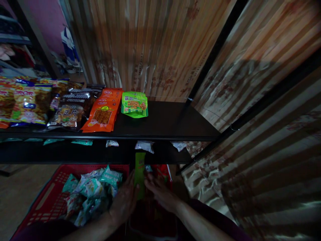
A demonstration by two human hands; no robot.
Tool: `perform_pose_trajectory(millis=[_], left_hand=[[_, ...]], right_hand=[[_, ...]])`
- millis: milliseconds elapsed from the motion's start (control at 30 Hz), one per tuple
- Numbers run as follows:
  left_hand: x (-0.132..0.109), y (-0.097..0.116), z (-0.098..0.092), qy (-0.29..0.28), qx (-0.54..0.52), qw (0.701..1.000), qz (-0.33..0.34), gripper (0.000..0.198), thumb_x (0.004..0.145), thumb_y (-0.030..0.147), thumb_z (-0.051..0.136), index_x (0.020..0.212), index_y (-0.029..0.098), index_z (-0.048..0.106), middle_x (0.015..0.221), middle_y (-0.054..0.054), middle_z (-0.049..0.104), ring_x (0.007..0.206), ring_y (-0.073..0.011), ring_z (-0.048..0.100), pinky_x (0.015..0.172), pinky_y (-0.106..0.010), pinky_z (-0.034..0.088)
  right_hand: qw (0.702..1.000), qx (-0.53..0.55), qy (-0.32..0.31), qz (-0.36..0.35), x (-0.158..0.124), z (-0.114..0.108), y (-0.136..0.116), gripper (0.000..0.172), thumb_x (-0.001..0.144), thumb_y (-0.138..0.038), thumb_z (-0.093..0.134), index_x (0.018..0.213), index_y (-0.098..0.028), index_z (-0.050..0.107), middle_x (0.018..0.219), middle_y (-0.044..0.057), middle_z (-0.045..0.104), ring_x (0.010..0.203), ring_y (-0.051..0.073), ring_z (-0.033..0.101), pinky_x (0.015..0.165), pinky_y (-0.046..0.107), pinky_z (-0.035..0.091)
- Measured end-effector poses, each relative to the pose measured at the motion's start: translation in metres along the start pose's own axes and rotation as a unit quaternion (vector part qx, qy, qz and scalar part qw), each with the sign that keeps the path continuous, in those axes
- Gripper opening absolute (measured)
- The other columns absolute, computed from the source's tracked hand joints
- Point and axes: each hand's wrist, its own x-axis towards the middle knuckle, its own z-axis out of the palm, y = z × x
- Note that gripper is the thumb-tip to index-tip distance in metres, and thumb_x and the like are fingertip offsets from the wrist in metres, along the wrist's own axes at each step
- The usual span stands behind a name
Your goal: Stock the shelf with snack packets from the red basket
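Low in the head view, a narrow green packet (139, 174) stands between my two hands, over a dark red container (173, 222). My left hand (124, 199) is at the packet's left side, its fingers pointing up and pressed around that edge. On the right side, my right hand (160, 190) has its fingers stretched and somewhat apart, close to the packet. Whether it touches the packet is hard to tell in the dim light. A red packet (164, 172) lies behind my right hand. A green snack bag (134, 104) rests on the black upper shelf (168, 120).
Left of my left hand, a red basket (47, 197) holds several teal-and-white packets (92, 187). Orange bags (104, 112), dark bags (70, 112) and yellow bags (30, 102) line the shelf. Small packets lie on the lower shelf (122, 155). Black posts (213, 57) and a curtain stand at right.
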Motion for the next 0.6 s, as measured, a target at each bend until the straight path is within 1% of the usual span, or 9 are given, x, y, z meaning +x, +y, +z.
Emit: perform_pose_trajectory(millis=[67, 100, 167, 267, 333, 367, 433, 500, 600], left_hand=[[-0.007, -0.006, 0.006, -0.027, 0.166, 0.981, 0.098, 0.05, 0.074, 0.033, 0.067, 0.123, 0.023, 0.06, 0.145, -0.009, 0.041, 0.14, -0.0307, 0.025, 0.118, -0.041, 0.015], [-0.009, -0.01, 0.008, -0.042, 0.249, 0.956, 0.147, 0.056, 0.076, 0.037, 0.066, 0.13, 0.024, 0.055, 0.147, -0.01, 0.039, 0.138, -0.0314, 0.028, 0.116, -0.043, 0.019], [-0.011, -0.018, 0.008, -0.052, 0.4, 0.883, 0.24, 0.066, 0.079, 0.044, 0.061, 0.138, 0.023, 0.043, 0.147, -0.012, 0.038, 0.134, -0.032, 0.037, 0.109, -0.047, 0.034], [-0.012, -0.023, 0.003, -0.06, 0.543, 0.763, 0.347, 0.067, 0.082, 0.048, 0.055, 0.141, 0.021, 0.037, 0.144, -0.016, 0.041, 0.127, -0.029, 0.047, 0.096, -0.041, 0.049], [-0.011, -0.021, 0.001, -0.061, 0.571, 0.729, 0.373, 0.059, 0.085, 0.044, 0.053, 0.139, 0.024, 0.041, 0.141, -0.013, 0.047, 0.123, -0.0247, 0.052, 0.093, -0.035, 0.051], [-0.01, -0.019, 0.001, -0.05, 0.572, 0.729, 0.373, 0.053, 0.086, 0.039, 0.052, 0.137, 0.025, 0.044, 0.138, -0.011, 0.051, 0.121, -0.0226, 0.054, 0.093, -0.033, 0.052], [-0.007, -0.016, 0.0, -0.008, 0.555, 0.752, 0.355, 0.042, 0.088, 0.03, 0.048, 0.129, 0.026, 0.053, 0.132, -0.008, 0.057, 0.118, -0.0197, 0.056, 0.093, -0.032, 0.052], [-0.001, -0.013, -0.003, 0.049, 0.525, 0.786, 0.323, 0.037, 0.088, 0.025, 0.045, 0.122, 0.025, 0.057, 0.13, -0.009, 0.058, 0.117, -0.0198, 0.056, 0.095, -0.035, 0.051], [0.011, -0.011, -0.009, 0.147, 0.463, 0.831, 0.27, 0.04, 0.085, 0.029, 0.048, 0.123, 0.02, 0.056, 0.136, -0.013, 0.051, 0.127, -0.0261, 0.047, 0.102, -0.048, 0.043]], right_hand=[[0.999, 0.046, -0.005, 0.015, -0.005, 0.01, 0.001, 0.069, 0.074, -0.054, 0.065, 0.137, -0.037, 0.041, 0.149, 0.005, 0.035, 0.133, 0.024, 0.039, 0.097, 0.043, 0.043], [0.998, 0.056, 0.006, 0.021, -0.008, 0.013, 0.001, 0.073, 0.07, -0.053, 0.069, 0.136, -0.035, 0.042, 0.15, 0.005, 0.034, 0.135, 0.024, 0.036, 0.102, 0.043, 0.038], [0.996, 0.079, 0.024, 0.035, -0.012, 0.016, 0.0, 0.077, 0.064, -0.047, 0.075, 0.133, -0.032, 0.046, 0.147, 0.005, 0.039, 0.136, 0.024, 0.035, 0.108, 0.04, 0.03], [0.987, 0.144, 0.022, 0.072, -0.016, 0.014, 0.0, 0.057, 0.063, -0.035, 0.073, 0.118, -0.023, 0.061, 0.125, 0.009, 0.061, 0.122, 0.026, 0.051, 0.103, 0.039, 0.035], [0.976, 0.191, 0.031, 0.102, -0.016, 0.009, 0.0, 0.038, 0.062, -0.03, 0.068, 0.097, -0.016, 0.069, 0.102, 0.01, 0.07, 0.109, 0.028, 0.06, 0.096, 0.039, 0.042], [0.97, 0.213, 0.039, 0.113, -0.016, 0.007, 0.001, 0.031, 0.06, -0.029, 0.067, 0.087, -0.014, 0.069, 0.093, 0.01, 0.072, 0.104, 0.028, 0.062, 0.093, 0.039, 0.043], [0.962, 0.246, 0.045, 0.114, -0.015, 0.002, 0.001, 0.025, 0.059, -0.029, 0.067, 0.078, -0.013, 0.068, 0.084, 0.01, 0.072, 0.098, 0.027, 0.065, 0.091, 0.039, 0.046], [0.96, 0.262, 0.032, 0.093, -0.015, -0.002, 0.001, 0.026, 0.062, -0.03, 0.07, 0.082, -0.013, 0.068, 0.086, 0.009, 0.073, 0.096, 0.026, 0.066, 0.091, 0.04, 0.046], [0.957, 0.282, 0.022, 0.065, -0.018, -0.005, -0.001, 0.031, 0.066, -0.031, 0.073, 0.092, -0.013, 0.068, 0.092, 0.009, 0.073, 0.094, 0.024, 0.067, 0.094, 0.043, 0.045]])
